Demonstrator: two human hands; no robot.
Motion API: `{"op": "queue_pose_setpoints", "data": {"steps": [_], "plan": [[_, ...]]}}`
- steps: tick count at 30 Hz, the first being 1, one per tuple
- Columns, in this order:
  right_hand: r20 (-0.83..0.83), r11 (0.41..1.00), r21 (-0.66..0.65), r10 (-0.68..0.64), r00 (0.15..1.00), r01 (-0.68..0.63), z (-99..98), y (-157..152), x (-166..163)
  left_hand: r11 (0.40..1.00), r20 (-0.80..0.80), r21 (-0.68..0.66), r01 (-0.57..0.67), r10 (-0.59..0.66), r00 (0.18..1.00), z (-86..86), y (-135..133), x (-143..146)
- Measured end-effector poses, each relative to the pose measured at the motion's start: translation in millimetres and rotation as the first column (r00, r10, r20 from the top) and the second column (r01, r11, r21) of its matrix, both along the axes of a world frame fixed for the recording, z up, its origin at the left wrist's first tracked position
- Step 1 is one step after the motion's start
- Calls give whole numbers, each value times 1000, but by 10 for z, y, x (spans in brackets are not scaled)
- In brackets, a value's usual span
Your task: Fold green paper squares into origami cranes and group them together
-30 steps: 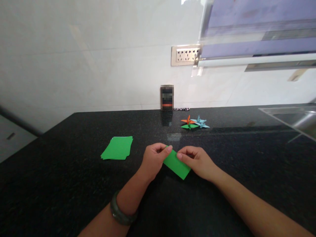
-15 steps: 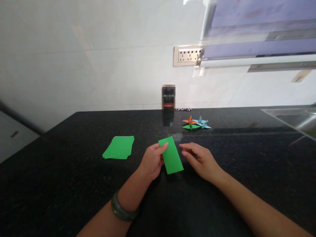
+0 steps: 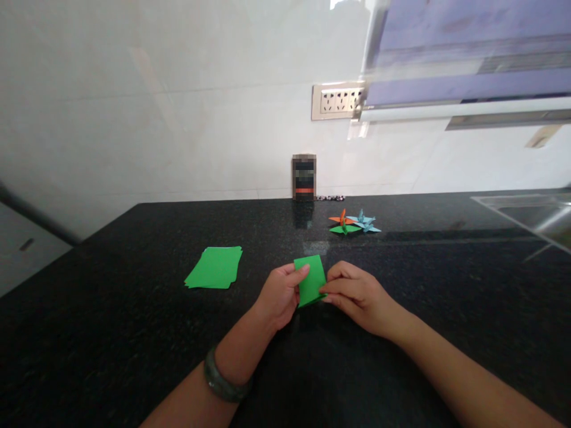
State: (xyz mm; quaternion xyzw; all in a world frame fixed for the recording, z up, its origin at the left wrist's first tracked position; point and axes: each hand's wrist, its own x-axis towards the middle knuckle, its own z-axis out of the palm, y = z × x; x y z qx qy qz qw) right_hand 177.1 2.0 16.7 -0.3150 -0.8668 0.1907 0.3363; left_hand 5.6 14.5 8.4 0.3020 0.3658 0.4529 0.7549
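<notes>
A folded green paper [image 3: 310, 277] lies between my hands on the black countertop [image 3: 134, 345]. My left hand [image 3: 280, 295] pinches its left edge, thumb on top. Pressed together, the fingers of my right hand [image 3: 357, 295] grip its lower right edge, which is bent up over the rest. A dark bangle sits on my left wrist.
A stack of green sheets [image 3: 215, 267] lies to the left. Folded paper figures [image 3: 354, 222] in orange, green and blue sit further back. A small dark box [image 3: 304, 176] stands against the wall under a socket strip [image 3: 338, 101]. A steel sink [image 3: 530, 217] is at the right.
The paper turned from slanted to nearly upright. My right hand let go of it, then took hold again at the lower edge and folded it upward, so it looks shorter.
</notes>
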Motion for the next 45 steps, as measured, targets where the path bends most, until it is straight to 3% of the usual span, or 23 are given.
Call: {"op": "queue_pose_setpoints", "data": {"steps": [3, 6, 10, 15, 19, 27, 45], "plan": [[-113, 975, -170, -165, 980, 145, -43, -1, -85, 999, 22, 51, 1, -2, 1000, 22, -21, 11], [-157, 884, -350, -383, 910, 311, -103, 15, -134, 999, 35, 43, -1, -1, 999, 32, -36, 18], [-172, 798, -478, -496, 851, 368, -139, 41, -134, 999, 28, 49, -17, 15, 999, 14, -55, 43], [-165, 792, -481, -502, 849, 375, -106, 29, -141, 972, -154, 235, -23, 61, 986, -6, -93, 80], [-181, 791, -495, -499, 848, 359, -104, 9, -166, 958, -271, 282, -53, 132, 953, -7, -99, 101], [-372, 767, -610, -498, 783, 199, -132, 14, -190, 964, -311, 259, -62, 144, 940, 2, -101, 115], [-432, 724, -679, -526, 733, 119, -110, 10, -208, 959, -308, 282, -26, 116, 944, 4, -98, 103]]}}
